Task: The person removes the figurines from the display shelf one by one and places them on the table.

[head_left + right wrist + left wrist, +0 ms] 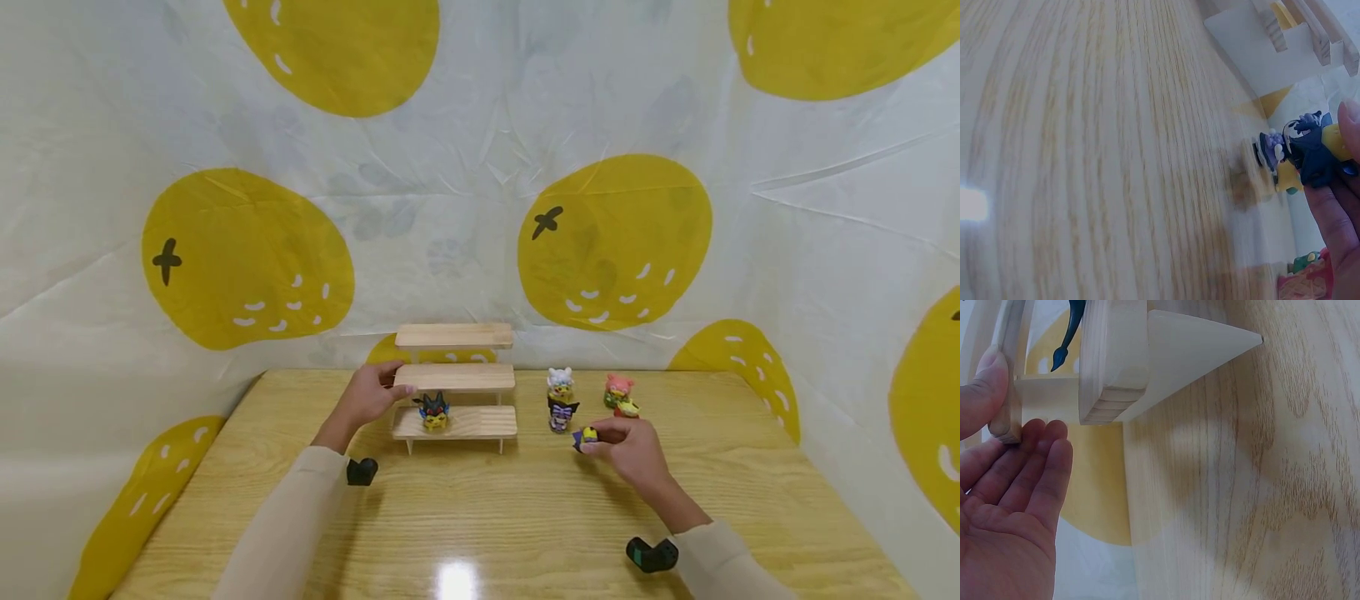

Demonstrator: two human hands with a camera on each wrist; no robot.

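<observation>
A three-tier wooden display stand [454,377] is near the back of the table. My left hand [369,393] grips the left end of its middle shelf, thumb on top and fingers underneath in the left wrist view. On the lowest shelf, left of its middle, sits a figurine with dark, pointed headgear [434,412]. My right hand [633,450] pinches a small yellow and dark blue figurine [1313,156] between thumb and fingers, above the table to the right of the stand. Just beyond it stands a purple and black figurine [560,415].
A white-topped figurine [560,382] is behind the purple one. Further right are a pink figurine [618,388] and a red and yellow one [627,408], partly behind my right hand. A cloth with yellow fruit shapes [465,250] hangs behind the wooden table [450,508].
</observation>
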